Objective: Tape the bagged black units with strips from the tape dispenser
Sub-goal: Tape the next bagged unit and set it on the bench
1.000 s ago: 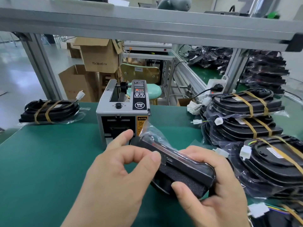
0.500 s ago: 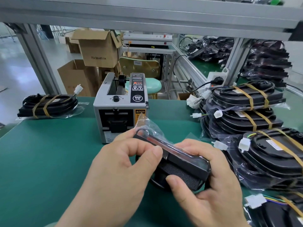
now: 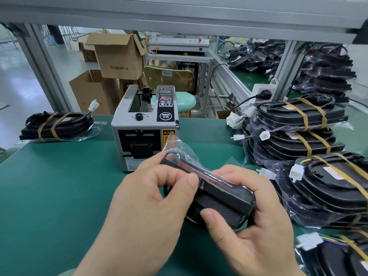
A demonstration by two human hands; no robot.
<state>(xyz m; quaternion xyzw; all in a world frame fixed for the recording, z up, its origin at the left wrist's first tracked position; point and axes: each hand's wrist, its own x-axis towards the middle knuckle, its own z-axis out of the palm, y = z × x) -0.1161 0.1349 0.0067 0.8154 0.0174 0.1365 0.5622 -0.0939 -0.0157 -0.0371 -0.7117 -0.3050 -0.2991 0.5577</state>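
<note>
Your left hand and right hand both grip a black unit inside its clear bag before the tape dispenser.

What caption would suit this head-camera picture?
Left hand and right hand hold a bagged black unit before the tape dispenser, taped units stacked alongside.

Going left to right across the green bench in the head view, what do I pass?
In order: lone taped unit → tape dispenser → held bagged unit → stack of taped units.
</note>
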